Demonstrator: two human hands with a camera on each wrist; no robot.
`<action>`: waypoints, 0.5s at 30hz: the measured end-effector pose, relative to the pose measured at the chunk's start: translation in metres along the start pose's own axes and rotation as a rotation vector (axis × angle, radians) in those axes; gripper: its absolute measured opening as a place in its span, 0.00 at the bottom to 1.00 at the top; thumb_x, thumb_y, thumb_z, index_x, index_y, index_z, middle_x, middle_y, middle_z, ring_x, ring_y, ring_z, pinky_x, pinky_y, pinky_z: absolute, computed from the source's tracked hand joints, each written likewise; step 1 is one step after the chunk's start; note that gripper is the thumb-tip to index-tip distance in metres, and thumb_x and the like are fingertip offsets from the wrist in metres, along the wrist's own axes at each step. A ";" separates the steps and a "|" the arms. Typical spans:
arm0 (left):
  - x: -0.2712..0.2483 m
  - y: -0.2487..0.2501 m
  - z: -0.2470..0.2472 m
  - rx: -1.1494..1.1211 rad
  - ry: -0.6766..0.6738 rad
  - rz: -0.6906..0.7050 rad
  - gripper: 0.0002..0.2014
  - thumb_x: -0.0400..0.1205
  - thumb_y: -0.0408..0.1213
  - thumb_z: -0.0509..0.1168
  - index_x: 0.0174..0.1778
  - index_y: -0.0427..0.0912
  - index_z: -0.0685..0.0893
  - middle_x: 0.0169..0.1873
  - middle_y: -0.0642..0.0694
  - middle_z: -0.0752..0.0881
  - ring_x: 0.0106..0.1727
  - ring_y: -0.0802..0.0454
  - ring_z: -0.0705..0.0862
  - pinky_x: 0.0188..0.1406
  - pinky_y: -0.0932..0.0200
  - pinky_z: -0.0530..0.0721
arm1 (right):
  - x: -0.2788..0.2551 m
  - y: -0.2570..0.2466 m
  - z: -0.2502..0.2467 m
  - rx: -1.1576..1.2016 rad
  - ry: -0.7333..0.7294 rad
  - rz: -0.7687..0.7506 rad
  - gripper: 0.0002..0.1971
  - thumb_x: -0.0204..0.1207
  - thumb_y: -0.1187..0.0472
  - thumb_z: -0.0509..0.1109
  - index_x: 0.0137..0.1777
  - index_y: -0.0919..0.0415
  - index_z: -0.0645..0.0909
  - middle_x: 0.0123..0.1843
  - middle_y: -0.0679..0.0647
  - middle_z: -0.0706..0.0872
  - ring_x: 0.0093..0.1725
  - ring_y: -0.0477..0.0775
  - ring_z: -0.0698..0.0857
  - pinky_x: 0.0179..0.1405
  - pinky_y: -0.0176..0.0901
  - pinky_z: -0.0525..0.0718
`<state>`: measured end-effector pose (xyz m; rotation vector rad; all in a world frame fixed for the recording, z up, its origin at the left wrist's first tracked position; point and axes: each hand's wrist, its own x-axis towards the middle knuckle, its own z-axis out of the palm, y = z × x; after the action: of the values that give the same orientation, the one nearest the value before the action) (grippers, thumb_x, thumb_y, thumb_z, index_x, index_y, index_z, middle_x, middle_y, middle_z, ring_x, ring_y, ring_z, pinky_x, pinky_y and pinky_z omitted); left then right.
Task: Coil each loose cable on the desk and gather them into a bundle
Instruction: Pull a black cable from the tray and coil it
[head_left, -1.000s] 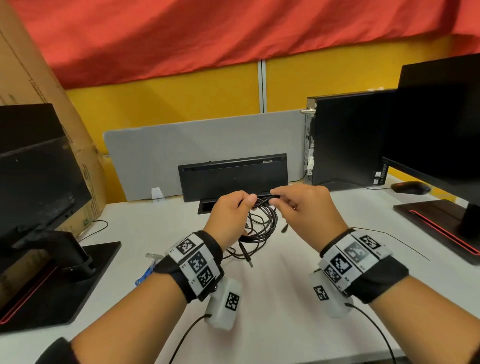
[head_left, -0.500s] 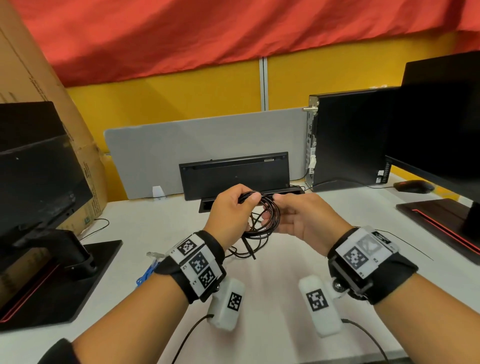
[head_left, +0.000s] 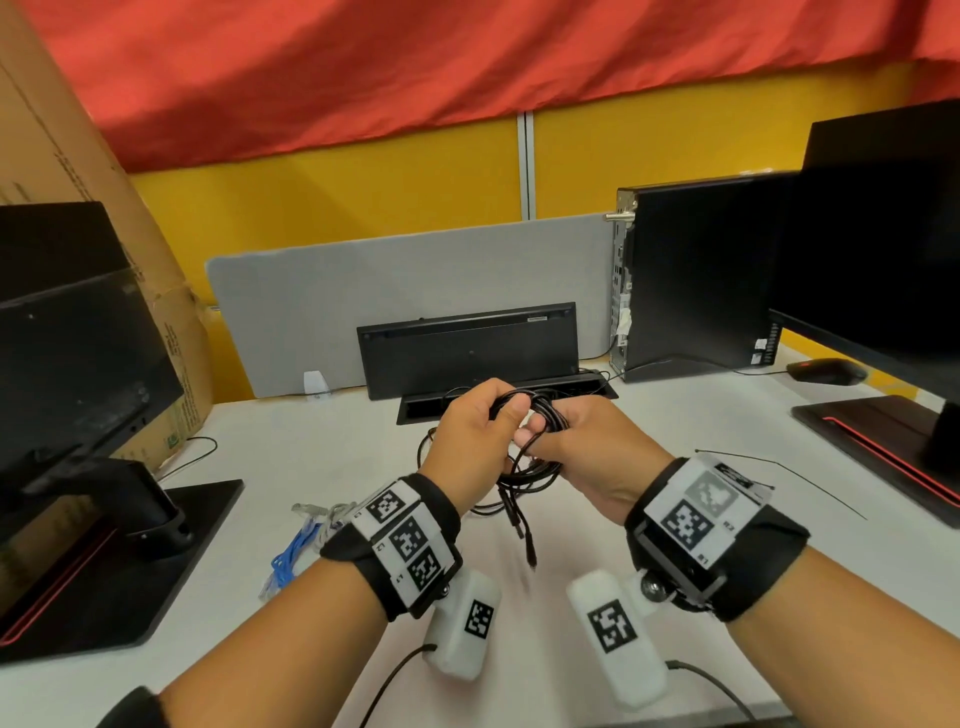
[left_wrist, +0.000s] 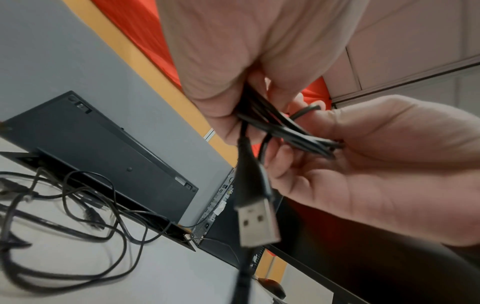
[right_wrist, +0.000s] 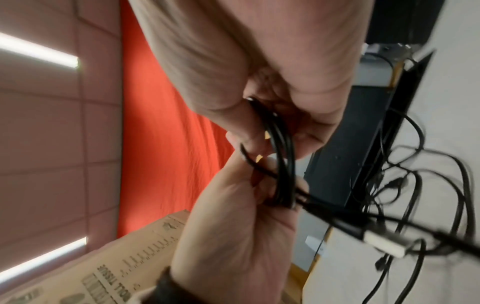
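A black cable coil (head_left: 537, 415) hangs above the white desk (head_left: 322, 436), held between both hands. My left hand (head_left: 506, 415) grips its loops from the left, fingers curled round the strands (left_wrist: 255, 115). My right hand (head_left: 540, 434) pinches the same loops from the right, palm turned up (right_wrist: 281, 131). Two cable ends dangle below the hands (head_left: 522, 530); one is a USB plug (left_wrist: 257, 223). More loose black cables (left_wrist: 64, 209) lie tangled on the desk under the hands.
A blue network cable (head_left: 293, 556) lies left of my left wrist. A thin black tie (head_left: 779, 467) lies to the right. An upright keyboard (head_left: 467, 348) and desk cable slot (head_left: 415, 408) are behind. Monitor stands flank both sides; a computer tower (head_left: 696, 270) and mouse (head_left: 826, 370) sit at back right.
My hands have come together on the coil. The right hand has turned palm up and moved under the loops. The cable ends now dangle lower.
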<state>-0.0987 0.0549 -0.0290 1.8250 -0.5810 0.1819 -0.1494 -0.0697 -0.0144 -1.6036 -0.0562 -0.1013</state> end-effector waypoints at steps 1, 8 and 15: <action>0.000 0.000 -0.001 0.001 0.000 0.000 0.09 0.87 0.39 0.59 0.43 0.46 0.81 0.33 0.48 0.81 0.25 0.64 0.77 0.23 0.68 0.77 | 0.001 0.001 0.000 -0.033 0.014 -0.035 0.09 0.74 0.74 0.73 0.33 0.65 0.83 0.33 0.57 0.83 0.40 0.56 0.83 0.52 0.51 0.83; 0.002 -0.009 -0.009 0.020 0.062 -0.039 0.09 0.87 0.39 0.60 0.42 0.44 0.81 0.33 0.47 0.79 0.31 0.55 0.76 0.25 0.64 0.82 | -0.004 -0.013 -0.006 -0.155 -0.037 0.019 0.28 0.52 0.39 0.86 0.33 0.63 0.82 0.29 0.57 0.74 0.27 0.47 0.70 0.25 0.40 0.69; 0.004 -0.011 -0.017 0.059 0.151 -0.035 0.09 0.86 0.43 0.62 0.46 0.42 0.82 0.37 0.42 0.83 0.33 0.53 0.79 0.35 0.49 0.87 | -0.012 -0.027 -0.007 -0.066 0.119 0.008 0.24 0.59 0.53 0.87 0.51 0.61 0.82 0.40 0.59 0.88 0.31 0.54 0.90 0.29 0.42 0.87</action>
<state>-0.0872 0.0724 -0.0313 1.8588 -0.4413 0.3138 -0.1646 -0.0756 0.0118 -1.6607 0.0459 -0.1942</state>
